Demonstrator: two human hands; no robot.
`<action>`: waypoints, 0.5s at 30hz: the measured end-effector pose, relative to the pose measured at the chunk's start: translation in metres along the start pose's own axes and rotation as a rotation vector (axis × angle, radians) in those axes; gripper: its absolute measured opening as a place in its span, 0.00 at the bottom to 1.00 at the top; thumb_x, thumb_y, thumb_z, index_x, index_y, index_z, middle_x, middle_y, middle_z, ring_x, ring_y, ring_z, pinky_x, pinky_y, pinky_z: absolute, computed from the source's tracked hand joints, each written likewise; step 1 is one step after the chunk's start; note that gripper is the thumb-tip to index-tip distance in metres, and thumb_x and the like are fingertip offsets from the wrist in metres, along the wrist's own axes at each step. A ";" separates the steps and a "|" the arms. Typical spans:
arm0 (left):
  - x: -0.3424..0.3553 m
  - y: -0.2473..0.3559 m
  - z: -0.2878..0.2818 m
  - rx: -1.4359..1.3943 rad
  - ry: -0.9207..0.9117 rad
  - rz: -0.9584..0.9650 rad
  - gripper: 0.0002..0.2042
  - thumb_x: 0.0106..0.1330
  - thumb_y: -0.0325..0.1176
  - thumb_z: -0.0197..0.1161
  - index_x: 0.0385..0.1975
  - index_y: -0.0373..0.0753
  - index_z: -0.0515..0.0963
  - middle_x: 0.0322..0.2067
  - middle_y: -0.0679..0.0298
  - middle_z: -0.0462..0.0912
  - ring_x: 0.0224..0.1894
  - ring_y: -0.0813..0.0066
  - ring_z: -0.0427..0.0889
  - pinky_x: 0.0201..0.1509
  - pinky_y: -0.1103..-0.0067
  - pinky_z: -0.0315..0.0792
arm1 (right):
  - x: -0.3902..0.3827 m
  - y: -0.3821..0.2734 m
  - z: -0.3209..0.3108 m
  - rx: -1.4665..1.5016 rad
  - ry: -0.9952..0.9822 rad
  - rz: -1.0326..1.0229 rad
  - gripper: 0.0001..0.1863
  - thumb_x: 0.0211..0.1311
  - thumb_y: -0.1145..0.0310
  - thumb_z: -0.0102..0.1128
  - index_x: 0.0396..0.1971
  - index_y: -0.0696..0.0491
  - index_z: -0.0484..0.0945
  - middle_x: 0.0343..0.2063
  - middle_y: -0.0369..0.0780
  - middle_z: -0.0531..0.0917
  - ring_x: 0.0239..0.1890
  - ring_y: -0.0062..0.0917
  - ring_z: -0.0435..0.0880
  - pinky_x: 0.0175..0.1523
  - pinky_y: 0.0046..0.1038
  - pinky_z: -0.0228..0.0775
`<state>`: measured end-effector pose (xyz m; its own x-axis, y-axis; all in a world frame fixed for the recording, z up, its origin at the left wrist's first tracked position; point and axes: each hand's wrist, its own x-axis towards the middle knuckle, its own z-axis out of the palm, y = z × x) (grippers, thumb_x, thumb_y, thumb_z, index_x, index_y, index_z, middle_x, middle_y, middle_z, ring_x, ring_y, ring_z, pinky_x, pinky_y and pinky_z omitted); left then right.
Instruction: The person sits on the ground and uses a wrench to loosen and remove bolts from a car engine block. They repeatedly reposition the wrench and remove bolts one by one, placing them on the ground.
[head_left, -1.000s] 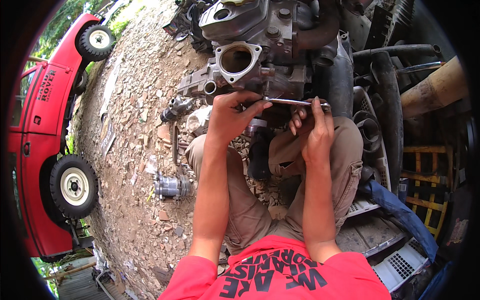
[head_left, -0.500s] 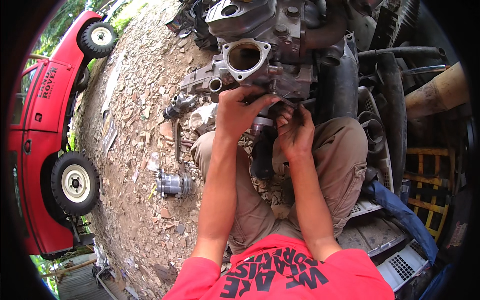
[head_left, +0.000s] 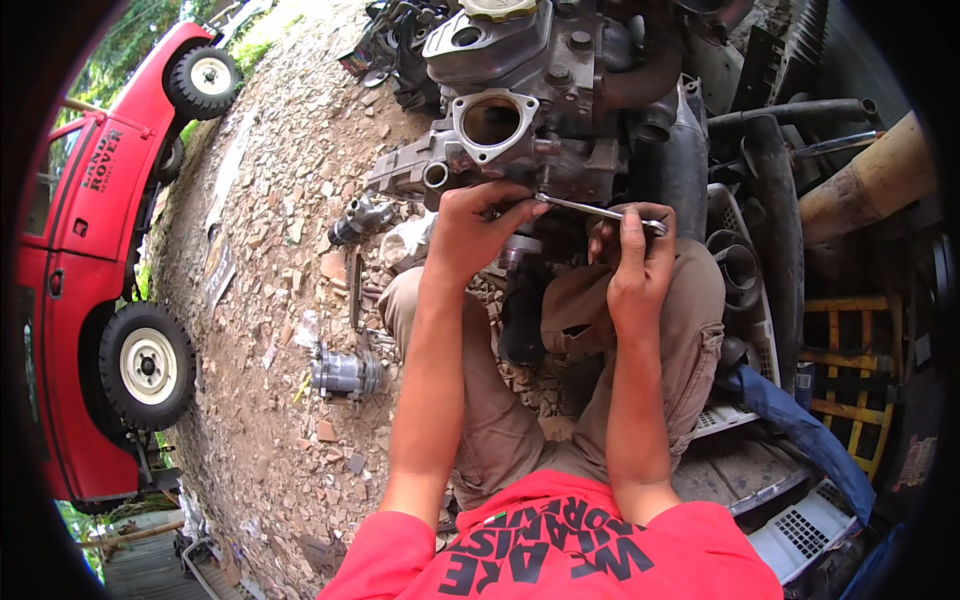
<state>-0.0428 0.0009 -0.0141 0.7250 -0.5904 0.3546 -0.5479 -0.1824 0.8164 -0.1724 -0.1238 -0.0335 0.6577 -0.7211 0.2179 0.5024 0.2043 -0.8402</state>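
Observation:
A slim silver wrench (head_left: 590, 208) lies nearly level in front of the lower part of a grey metal engine (head_left: 560, 100). My right hand (head_left: 640, 260) is closed on its right end, thumb uppermost. At the other end of the wrench, my left hand (head_left: 480, 225) is closed, thumb and finger pinching by the tip against the engine's underside. Whatever the wrench tip sits on there is hidden by the left fingers. Just above my left hand is a three-cornered flange (head_left: 533, 128) around a round opening.
Left of my legs, a silver cylindrical engine part (head_left: 345, 372) lies on stony ground (head_left: 270, 430). A red vehicle (head_left: 80, 270) stands at far left. Black pipes (head_left: 780, 200), a yellow crate (head_left: 850, 410) and a white crate (head_left: 800, 535) crowd the right side.
My right hand has moved right and slightly down from beside the left fingers, and the wrench now shows at length between the hands. My left hand stays at the engine.

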 end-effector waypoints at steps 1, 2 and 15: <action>0.000 0.001 -0.001 -0.005 0.002 0.021 0.10 0.51 0.30 0.74 0.30 0.33 0.83 0.19 0.65 0.82 0.22 0.86 0.75 0.26 0.84 0.69 | 0.002 0.002 -0.002 0.082 0.020 0.056 0.07 0.70 0.67 0.48 0.37 0.55 0.66 0.25 0.37 0.73 0.25 0.19 0.74 0.30 0.23 0.67; 0.000 0.001 -0.002 0.001 0.003 0.019 0.10 0.51 0.30 0.74 0.30 0.33 0.83 0.20 0.65 0.82 0.22 0.86 0.75 0.26 0.84 0.69 | 0.003 0.004 -0.004 0.165 0.041 0.112 0.07 0.70 0.67 0.47 0.36 0.55 0.66 0.25 0.37 0.72 0.25 0.20 0.73 0.30 0.24 0.66; 0.006 -0.005 0.007 0.118 0.087 0.116 0.09 0.51 0.30 0.74 0.28 0.33 0.83 0.21 0.61 0.84 0.22 0.84 0.78 0.28 0.83 0.72 | -0.004 0.096 -0.006 0.998 0.172 0.631 0.08 0.65 0.64 0.48 0.36 0.53 0.69 0.29 0.38 0.73 0.33 0.27 0.73 0.37 0.27 0.67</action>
<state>-0.0388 -0.0069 -0.0193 0.6847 -0.5436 0.4856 -0.6713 -0.2107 0.7107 -0.1302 -0.1058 -0.1182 0.8996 -0.3723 -0.2285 0.3821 0.9241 -0.0012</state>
